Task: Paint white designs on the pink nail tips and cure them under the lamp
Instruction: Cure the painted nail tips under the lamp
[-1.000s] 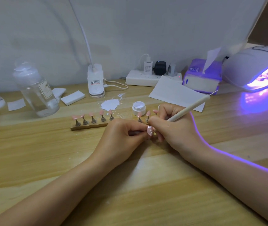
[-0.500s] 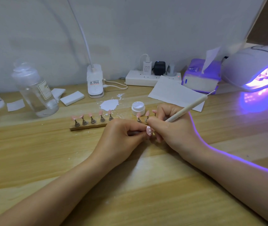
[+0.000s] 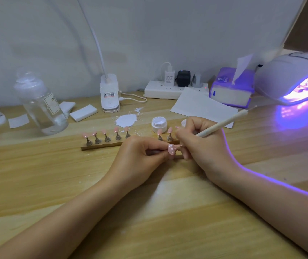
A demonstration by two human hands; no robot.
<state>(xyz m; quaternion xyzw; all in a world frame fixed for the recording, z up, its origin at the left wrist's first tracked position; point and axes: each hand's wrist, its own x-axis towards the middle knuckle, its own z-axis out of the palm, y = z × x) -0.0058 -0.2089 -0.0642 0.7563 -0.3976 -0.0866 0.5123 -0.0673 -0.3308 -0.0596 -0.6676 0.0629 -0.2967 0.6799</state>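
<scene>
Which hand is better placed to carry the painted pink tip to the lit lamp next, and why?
Left, probably. The left hand already pinches the pink tip on its holder, while the right hand has its grip on the pen. The lamp sits far right, so it must reach across.

The right hand point(image 3: 203, 146) covers the pen's point(image 3: 222, 126) working tip. The lamp point(image 3: 288, 75) runs off the right edge. The bottle's label point(image 3: 51, 103) is too blurred to read.
</scene>
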